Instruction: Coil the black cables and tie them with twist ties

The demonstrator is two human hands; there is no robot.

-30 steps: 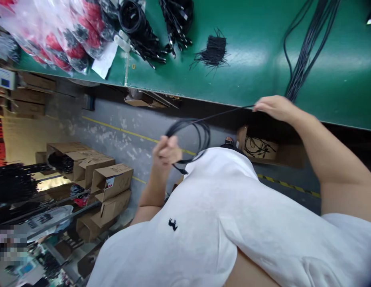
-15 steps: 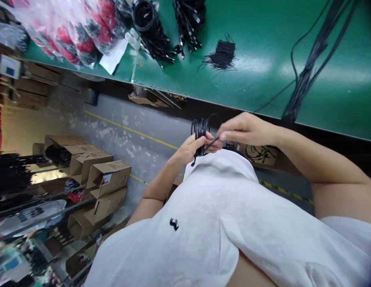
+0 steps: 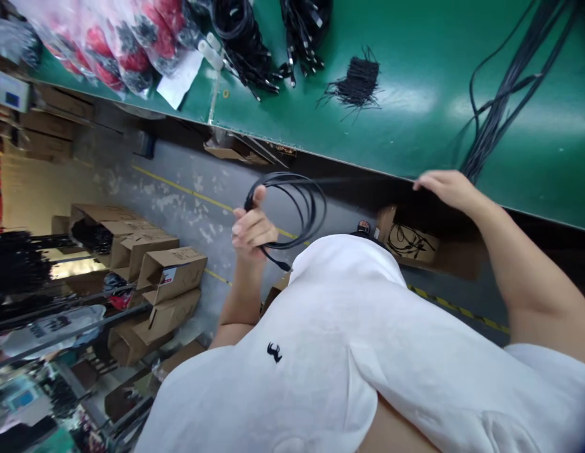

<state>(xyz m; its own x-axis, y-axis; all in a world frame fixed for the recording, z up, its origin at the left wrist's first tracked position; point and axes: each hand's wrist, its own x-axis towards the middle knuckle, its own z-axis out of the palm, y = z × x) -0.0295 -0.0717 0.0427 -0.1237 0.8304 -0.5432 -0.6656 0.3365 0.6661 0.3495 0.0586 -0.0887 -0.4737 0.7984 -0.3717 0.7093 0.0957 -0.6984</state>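
My left hand (image 3: 255, 229) is closed around one side of a loosely coiled black cable (image 3: 313, 217), in front of my white shirt. The coil's loops spread out to the right of the fingers, and a short end with a connector (image 3: 284, 266) hangs below. A blurred strand stretches from the coil toward my right hand (image 3: 443, 187), whose fingers are pinched at the near edge of the green table (image 3: 415, 138). Just beyond that hand lies a bundle of long black cables (image 3: 493, 119), with one cable looping out across it.
A pile of short black ties (image 3: 361, 80) lies on the table, left of the cable bundle. Farther left are coiled cables (image 3: 243, 44), another cable bunch (image 3: 306, 31) and bagged red-and-black items (image 3: 117, 53). Cardboard boxes (image 3: 172, 277) stand on the floor at left.
My hands have moved apart: the left went left with the coil, which now shows as wide open loops, and the right moved right to the table edge. The strand between them is longer.
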